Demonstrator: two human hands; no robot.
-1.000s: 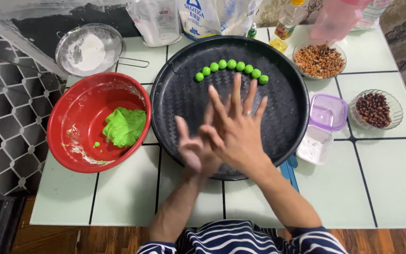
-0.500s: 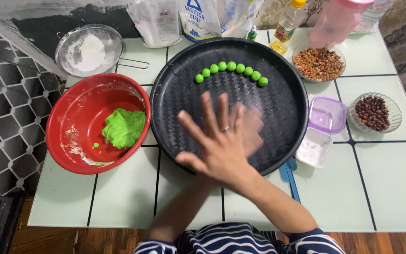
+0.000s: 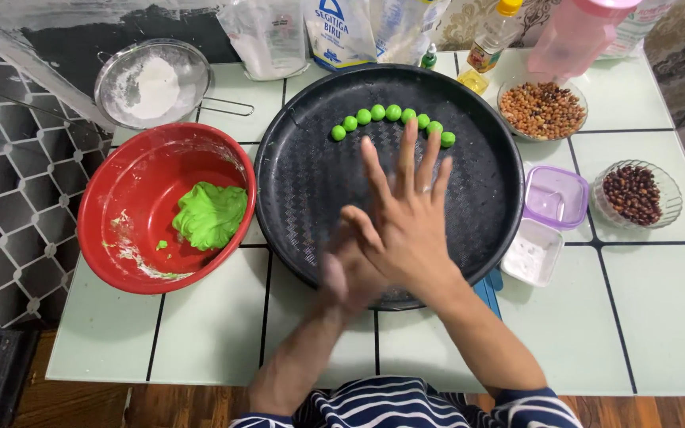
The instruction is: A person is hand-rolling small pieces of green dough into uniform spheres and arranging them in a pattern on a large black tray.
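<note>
My right hand lies flat on top of my left hand, palm against palm, over the near part of a round black tray. The right fingers are spread and straight. The left hand is blurred and mostly covered. Whatever lies between the palms is hidden. A curved row of several small green dough balls sits at the far side of the tray, just beyond my fingertips. Left of the tray stands a red bowl holding a lump of green dough.
A sieve with white flour sits at the back left, bags and bottles along the back. To the right are a bowl of peanuts, a bowl of dark beans and a small purple container.
My hands have kept sliding against each other over the tray; the right hand has shifted forward again and the left has drawn back under it. Nothing else has moved.
</note>
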